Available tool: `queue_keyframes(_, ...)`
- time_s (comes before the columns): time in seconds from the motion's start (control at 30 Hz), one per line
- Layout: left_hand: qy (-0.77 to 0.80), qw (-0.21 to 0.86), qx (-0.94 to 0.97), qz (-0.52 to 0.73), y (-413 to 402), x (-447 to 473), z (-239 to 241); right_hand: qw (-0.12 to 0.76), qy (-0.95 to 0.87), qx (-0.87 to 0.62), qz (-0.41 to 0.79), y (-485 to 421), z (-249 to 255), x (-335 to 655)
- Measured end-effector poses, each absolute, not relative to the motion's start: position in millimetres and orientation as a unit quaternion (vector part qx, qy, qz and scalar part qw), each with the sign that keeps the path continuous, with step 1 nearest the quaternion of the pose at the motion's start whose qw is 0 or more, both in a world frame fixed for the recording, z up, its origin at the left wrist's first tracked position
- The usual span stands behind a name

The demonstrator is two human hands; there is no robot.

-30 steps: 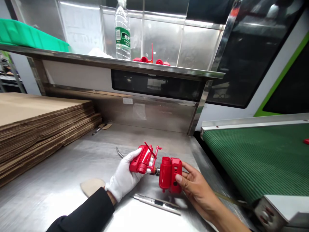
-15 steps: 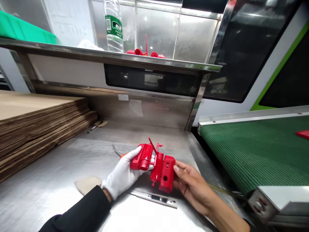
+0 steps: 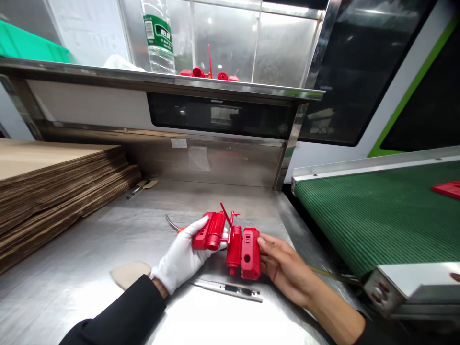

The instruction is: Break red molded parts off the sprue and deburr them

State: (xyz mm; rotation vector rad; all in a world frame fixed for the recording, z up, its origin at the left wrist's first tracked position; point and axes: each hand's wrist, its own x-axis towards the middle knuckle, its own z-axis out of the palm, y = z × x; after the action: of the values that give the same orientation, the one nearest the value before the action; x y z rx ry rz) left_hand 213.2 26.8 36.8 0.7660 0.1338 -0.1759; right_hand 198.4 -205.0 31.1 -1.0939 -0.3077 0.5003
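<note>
- The left hand (image 3: 181, 258) wears a white glove and is closed around a red plastic molded piece with a round tube shape (image 3: 210, 231).
- The right hand (image 3: 283, 268) is bare. Its fingers grip the side of a second red plastic piece, boxy with a small hole (image 3: 247, 247).
- The two red pieces sit side by side, just above the shiny steel counter (image 3: 72, 282), near its middle. A thin red plastic stalk (image 3: 227, 216) sticks up between them. I cannot tell if the two pieces are joined.
- A flat metal knife-like tool (image 3: 226, 290) lies on the counter just in front of both hands.
- A small tan pad (image 3: 129, 274) lies by the left sleeve.
- A bent metal hook (image 3: 171, 223) peeks out behind the left hand.
- A tall stack of brown cardboard sheets (image 3: 53, 187) fills the left edge of the counter.
- A green ribbed belt (image 3: 377, 215) runs past the right edge, and a flat red part (image 3: 447, 189) lies on it far off.
- On the steel shelf (image 3: 161, 81) above stand a clear water bottle (image 3: 158, 36) and some small red caps (image 3: 208, 73).
</note>
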Motion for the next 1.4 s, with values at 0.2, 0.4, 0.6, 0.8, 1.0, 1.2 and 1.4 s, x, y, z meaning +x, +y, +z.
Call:
queue_keyframes(0.2,0.05,0.917,0.383,-0.102,29.1,211.7,35.4,0.731,-0.096,-0.644,0.202,-208.5,20.1,207.0)
queue_keyframes(0.4,0.014,0.896,0.423,-0.132,23.4,206.0,34.5,0.589,-0.066,-0.805,0.006,-227.6,16.3,220.9)
queue_keyframes(0.6,-0.08,0.888,0.421,-0.164,5.4,185.8,40.9,0.642,-0.131,-0.756,0.012,-219.3,32.2,209.9)
queue_keyframes(0.8,-0.187,0.887,0.318,-0.278,5.1,173.5,42.2,0.713,-0.149,-0.677,0.109,-211.6,29.1,209.2)
queue_keyframes(1.0,-0.21,0.882,0.302,-0.293,5.6,173.4,42.4,0.715,-0.165,-0.665,0.141,-212.3,36.2,205.7)
queue_keyframes(1.2,-0.216,0.879,0.304,-0.297,11.2,171.9,54.2,0.728,-0.148,-0.656,0.134,-216.0,29.6,206.7)
queue_keyframes(1.4,-0.199,0.89,0.283,-0.297,8.1,174.5,58.5,0.722,-0.151,-0.661,0.136,-219.1,31.0,203.9)
